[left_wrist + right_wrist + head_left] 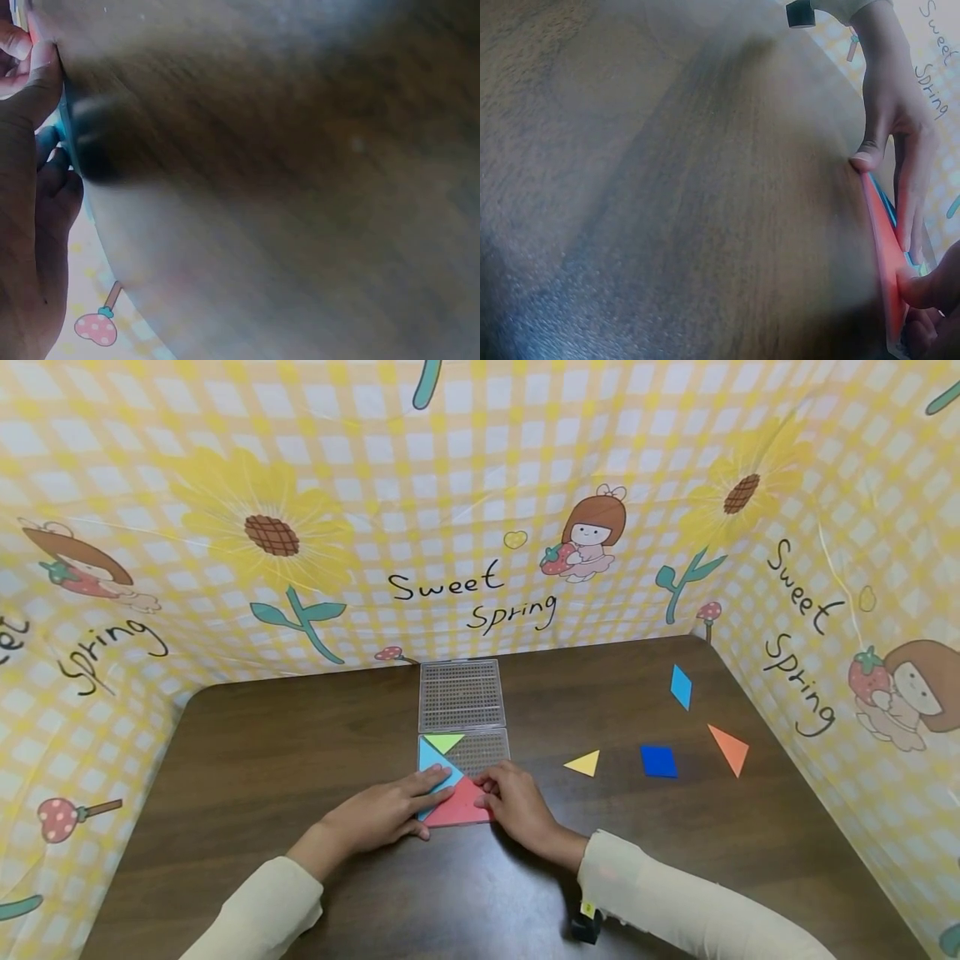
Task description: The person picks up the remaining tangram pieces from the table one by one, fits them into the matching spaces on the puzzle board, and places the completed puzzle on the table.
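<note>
A clear plastic case (487, 752) lies unfolded on the table, its near half holding flat tangram pieces. Inside that half are a green triangle (444, 742), a large light-blue triangle (432, 762) and a large red triangle (459, 807). My left hand (378, 814) rests extended fingers across the light-blue and red triangles, its thumb by the case's near-left corner. With curled fingers my right hand (522, 806) holds the red triangle at its right end, the thumb (922, 292) on its face. Part of the red triangle is hidden under this hand.
The case's other half (459, 695) lies flat behind. To the right are a yellow triangle (585, 763), a dark-blue square (659, 761), a light-blue parallelogram (681, 687) and an orange triangle (731, 750). A checked cloth (360, 485) encloses the table's back and sides.
</note>
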Demonstrator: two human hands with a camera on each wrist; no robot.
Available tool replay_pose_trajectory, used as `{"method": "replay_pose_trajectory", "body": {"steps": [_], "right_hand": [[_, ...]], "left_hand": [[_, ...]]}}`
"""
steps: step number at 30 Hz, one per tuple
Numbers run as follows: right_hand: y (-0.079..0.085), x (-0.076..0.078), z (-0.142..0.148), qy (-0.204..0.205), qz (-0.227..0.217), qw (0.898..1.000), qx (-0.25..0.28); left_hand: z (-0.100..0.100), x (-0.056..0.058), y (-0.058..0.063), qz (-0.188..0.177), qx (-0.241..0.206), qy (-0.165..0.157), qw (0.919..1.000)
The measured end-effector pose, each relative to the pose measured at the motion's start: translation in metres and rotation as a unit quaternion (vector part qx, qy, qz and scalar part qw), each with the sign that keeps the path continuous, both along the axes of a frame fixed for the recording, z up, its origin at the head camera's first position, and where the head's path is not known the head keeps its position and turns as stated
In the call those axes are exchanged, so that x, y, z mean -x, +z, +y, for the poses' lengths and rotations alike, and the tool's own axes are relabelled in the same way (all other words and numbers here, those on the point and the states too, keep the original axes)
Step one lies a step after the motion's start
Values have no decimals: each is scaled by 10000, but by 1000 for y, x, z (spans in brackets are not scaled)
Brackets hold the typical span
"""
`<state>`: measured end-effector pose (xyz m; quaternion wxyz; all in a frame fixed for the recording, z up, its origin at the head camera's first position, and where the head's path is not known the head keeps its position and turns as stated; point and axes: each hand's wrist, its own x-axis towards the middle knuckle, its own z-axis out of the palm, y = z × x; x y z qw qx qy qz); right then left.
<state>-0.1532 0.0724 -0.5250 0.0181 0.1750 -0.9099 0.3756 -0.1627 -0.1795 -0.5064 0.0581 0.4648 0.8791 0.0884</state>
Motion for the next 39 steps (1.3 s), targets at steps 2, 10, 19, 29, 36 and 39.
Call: {"method": "replay_pose_trajectory", "body": {"steps": [2, 10, 19, 29, 36, 39], "right_hand": [[1, 1, 0, 33, -53, 10000, -1], [7, 9, 4, 381, -289, 9988, -99], [27, 30, 22, 883, -712, 9935, 60], [69, 79, 80, 114, -304, 9986, -424], [84, 106, 126, -549, -554, 9937, -804], [84, 111, 140, -737, -533, 9918, -895]], "left_hand": [[0, 0, 0, -23, 47, 1, 10000], [0, 0, 1, 21, 128, -12, 9999], [-1, 0, 0, 105, 151, -72, 9998], [0, -1, -1, 217, 210, -174, 9994], [1, -1, 2, 88, 314, -106, 9994], [1, 0, 4, 20, 352, -86, 9993]]}}
